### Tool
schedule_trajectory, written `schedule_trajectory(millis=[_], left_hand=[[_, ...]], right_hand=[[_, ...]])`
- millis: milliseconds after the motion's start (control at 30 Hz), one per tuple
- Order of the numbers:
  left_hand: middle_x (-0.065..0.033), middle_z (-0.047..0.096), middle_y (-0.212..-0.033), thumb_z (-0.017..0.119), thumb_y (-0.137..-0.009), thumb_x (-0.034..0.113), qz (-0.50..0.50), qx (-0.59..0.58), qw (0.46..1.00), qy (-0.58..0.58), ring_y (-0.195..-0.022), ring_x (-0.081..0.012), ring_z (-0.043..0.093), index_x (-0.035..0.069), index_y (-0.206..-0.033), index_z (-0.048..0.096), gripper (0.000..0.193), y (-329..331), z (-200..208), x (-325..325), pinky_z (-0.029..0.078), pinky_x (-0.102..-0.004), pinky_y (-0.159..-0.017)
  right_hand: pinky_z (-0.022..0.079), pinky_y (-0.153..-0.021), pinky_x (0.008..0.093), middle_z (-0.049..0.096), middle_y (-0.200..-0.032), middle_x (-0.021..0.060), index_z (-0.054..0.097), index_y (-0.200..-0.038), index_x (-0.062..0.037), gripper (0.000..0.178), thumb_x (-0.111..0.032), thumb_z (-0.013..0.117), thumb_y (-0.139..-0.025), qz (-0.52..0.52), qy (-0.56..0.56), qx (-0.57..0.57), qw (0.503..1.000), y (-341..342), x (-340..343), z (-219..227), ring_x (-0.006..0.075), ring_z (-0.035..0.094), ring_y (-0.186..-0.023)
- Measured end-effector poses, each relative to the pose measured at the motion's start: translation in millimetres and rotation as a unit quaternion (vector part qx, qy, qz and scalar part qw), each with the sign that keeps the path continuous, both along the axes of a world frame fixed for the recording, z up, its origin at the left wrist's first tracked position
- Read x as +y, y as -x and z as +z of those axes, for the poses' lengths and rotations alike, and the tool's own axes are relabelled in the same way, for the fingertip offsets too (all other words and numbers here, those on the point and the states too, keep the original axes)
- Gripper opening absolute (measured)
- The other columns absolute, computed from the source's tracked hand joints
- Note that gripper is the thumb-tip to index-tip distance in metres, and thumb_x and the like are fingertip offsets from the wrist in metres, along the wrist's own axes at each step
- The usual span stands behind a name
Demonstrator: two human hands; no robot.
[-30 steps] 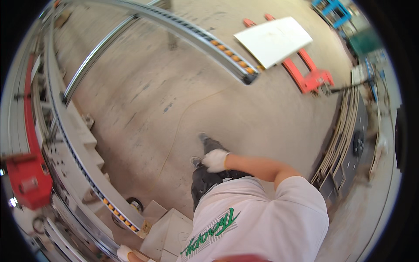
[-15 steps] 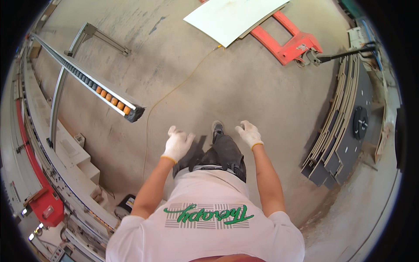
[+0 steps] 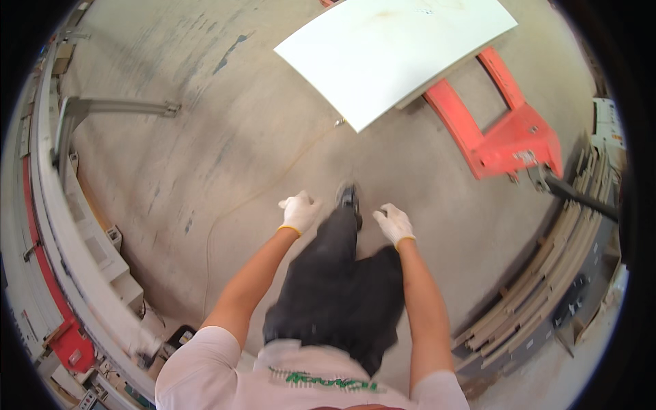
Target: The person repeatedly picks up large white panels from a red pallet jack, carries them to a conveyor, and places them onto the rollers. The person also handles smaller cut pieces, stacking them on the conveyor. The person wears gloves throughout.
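White T-shirt point(image 3: 225, 383): at the lower edge, green lettering across its front
Dark trousers point(image 3: 328, 294): between the two forearms, legs in a stride
Left hand point(image 3: 298, 212): white knit glove with yellow cuff, empty, fingers loosely spread, held out above the floor
Right hand point(image 3: 395, 223): matching glove, empty, fingers part-bent and a little apart, well clear of the left
Shoe point(image 3: 349, 198): one foot forward between the hands
Thin yellowish line point(image 3: 273, 181): along the concrete floor point(image 3: 219, 160), perhaps a cord or hose; too faint to say
Stacked boards point(image 3: 553, 280): at the right, edges outward
Red pallet truck point(image 3: 516, 140): ahead to the right, black handle point(image 3: 581, 200) toward the boards
White panel point(image 3: 396, 55): beyond both hands, apart from them, flat across the forks
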State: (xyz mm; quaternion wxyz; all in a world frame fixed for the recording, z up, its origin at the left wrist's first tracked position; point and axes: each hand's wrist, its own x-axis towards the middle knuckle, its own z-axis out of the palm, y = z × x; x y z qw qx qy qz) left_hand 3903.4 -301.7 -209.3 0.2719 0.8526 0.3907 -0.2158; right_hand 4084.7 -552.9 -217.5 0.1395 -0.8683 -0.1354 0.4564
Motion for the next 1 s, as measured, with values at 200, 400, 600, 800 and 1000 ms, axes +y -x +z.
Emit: schedule_trajectory(millis=[200, 400, 600, 800, 1000], left_hand=[[-0.0269, 0.075, -0.135, 0.064, -0.1, 0.021, -0.426, 0.169, 0.837, -0.298, -0.127, -0.0562, 0.068, 0.002, -0.121, 0.083, 0.035, -190, -326, 78, 0.048, -0.0902, -0.084], [-0.0153, 0.054, -0.17, 0.055, -0.111, 0.035, -0.465, 0.127, 0.833, -0.271, -0.146, -0.0505, 0.055, 0.013, -0.167, 0.053, 0.06, -256, -472, 115, 0.053, -0.0784, -0.098], [-0.0393, 0.072, -0.118, 0.063, -0.101, 0.021, -0.399, 0.027, 0.916, 0.019, -0.09, -0.0478, 0.076, -0.011, -0.137, 0.062, 0.048, -190, -360, -4, 0.065, -0.0528, -0.069], [-0.0243, 0.073, -0.103, 0.084, -0.091, 0.026, -0.116, -0.204, 0.971, 0.034, -0.101, -0.0434, 0.072, 0.004, -0.102, 0.063, 0.032, -245, -208, -119, 0.059, -0.0571, -0.082], [-0.0224, 0.074, -0.114, 0.08, -0.095, 0.032, -0.127, -0.216, 0.935, 0.252, -0.125, -0.0419, 0.064, 0.003, -0.092, 0.074, 0.03, -273, -137, -58, 0.041, -0.0612, -0.116]], right_hand=[[0.055, -0.107, 0.0526, 0.076, -0.127, 0.027, 0.075, -0.129, -0.0063, 0.049, -0.044, 0.07, -0.098, 0.037, -0.008, -0.036, 0.999, -209, 15, -179, 0.046, 0.071, -0.123], [0.055, -0.109, 0.0533, 0.074, -0.129, 0.0296, 0.071, -0.134, -0.005, 0.054, -0.046, 0.072, -0.099, -0.001, 0.098, -0.026, 0.995, -302, 37, -273, 0.0478, 0.069, -0.126], [0.043, -0.126, 0.046, 0.051, -0.166, 0.0328, 0.028, -0.172, 0.0066, 0.122, -0.066, 0.081, -0.09, -0.055, 0.109, 0.137, 0.983, -252, 70, -246, 0.0429, 0.053, -0.154], [0.059, -0.1, 0.0429, 0.069, -0.14, 0.0288, 0.046, -0.16, 0.0022, 0.083, -0.043, 0.079, -0.099, -0.458, -0.118, 0.07, 0.878, -213, 80, -181, 0.0368, 0.074, -0.119], [0.057, -0.063, 0.0318, 0.074, -0.082, 0.0053, 0.068, -0.136, -0.0073, 0.035, -0.032, 0.068, -0.111, -0.29, -0.22, 0.144, 0.92, -282, 115, -117, 0.0154, 0.07, -0.065]])
